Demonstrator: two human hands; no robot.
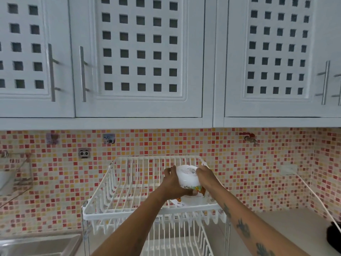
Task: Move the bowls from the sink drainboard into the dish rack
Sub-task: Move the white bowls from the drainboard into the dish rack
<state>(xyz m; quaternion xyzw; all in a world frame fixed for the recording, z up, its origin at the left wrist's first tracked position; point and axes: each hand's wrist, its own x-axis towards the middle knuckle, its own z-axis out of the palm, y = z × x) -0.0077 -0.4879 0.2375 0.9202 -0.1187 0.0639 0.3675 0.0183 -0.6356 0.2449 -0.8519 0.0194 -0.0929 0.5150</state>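
Both hands hold a white bowl (188, 177) over the top tier of the rack (147, 185), toward its 3 o'clock end; the bowl is turned so its round base faces the camera, and the opening is hidden behind it; a printed cartoon band runs along its lower edge, partly covered by the hands. The left hand (174, 183) clasps the bowl at 9 o'clock, its fingers (168, 171) curled over the rim and the thumb pressed underneath; the right hand (204, 175) grips it at 3 o'clock, fingers wrapped round the far side and mostly out of sight. Below the bowl, a second white piece with similar orange pictures (181, 201) lies in the rack; the left forearm cuts across it, so whether it is a bowl or a plate is unclear.

The rack is white coated wire, two tiers, with upright dividers and a thicker rim; its lower tier is cut off by the bottom edge. At 7 o'clock a steel sink (36, 244) shows only one corner; the drainboard is out of view. At 3 o'clock, a pale smooth surface (287, 224) carries a dark object (335, 237) cut by the frame edge, too little of it showing to identify; a white cord (317, 198) runs down toward it. The wall is small glossy mosaic tile in red, orange and cream; at 12 o'clock hang white cabinets (140, 56) with square cutouts and metal bar handles. At 9 o'clock a wire holder (16, 172) is blurred.
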